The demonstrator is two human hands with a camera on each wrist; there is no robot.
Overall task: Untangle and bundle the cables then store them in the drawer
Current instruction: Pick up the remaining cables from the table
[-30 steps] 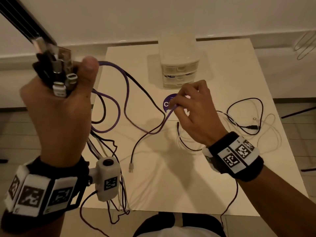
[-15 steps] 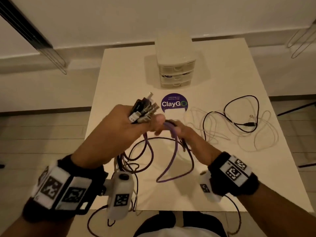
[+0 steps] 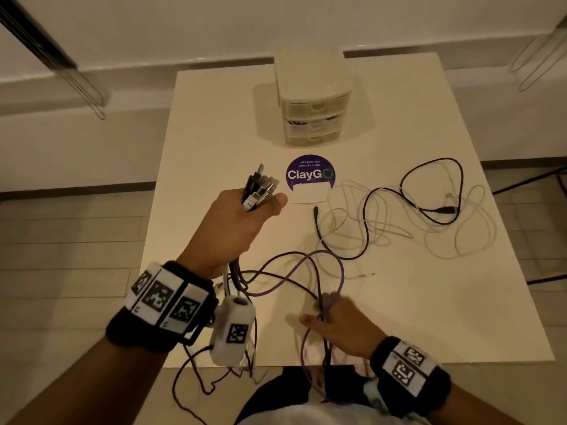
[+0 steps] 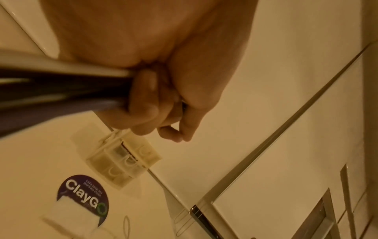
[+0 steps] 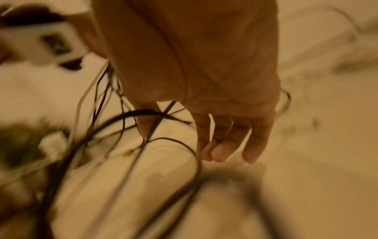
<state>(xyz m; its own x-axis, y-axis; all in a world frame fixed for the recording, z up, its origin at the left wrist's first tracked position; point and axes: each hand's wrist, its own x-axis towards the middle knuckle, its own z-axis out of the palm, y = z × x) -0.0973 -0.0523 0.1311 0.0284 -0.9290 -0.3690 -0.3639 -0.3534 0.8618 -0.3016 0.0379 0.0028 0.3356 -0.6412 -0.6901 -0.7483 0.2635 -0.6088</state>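
My left hand is held over the table's left half and grips a bundle of cable plugs, whose ends stick up out of the fist. In the left wrist view the fingers are curled tightly round the dark and white cable bundle. The cables hang below that wrist and loop across to my right hand near the front edge. A purple cable and thin black ones run between its thumb and straight fingers. The small drawer unit stands at the back, drawers closed.
A loose black cable and a white cable lie spread on the right half of the white table. A round purple ClayGO sticker is in front of the drawers. Cable ends dangle past the front edge.
The hands, touching half a second ago, have parted. My right hand slid back along the cables to the front edge; the left stayed up with the plugs.
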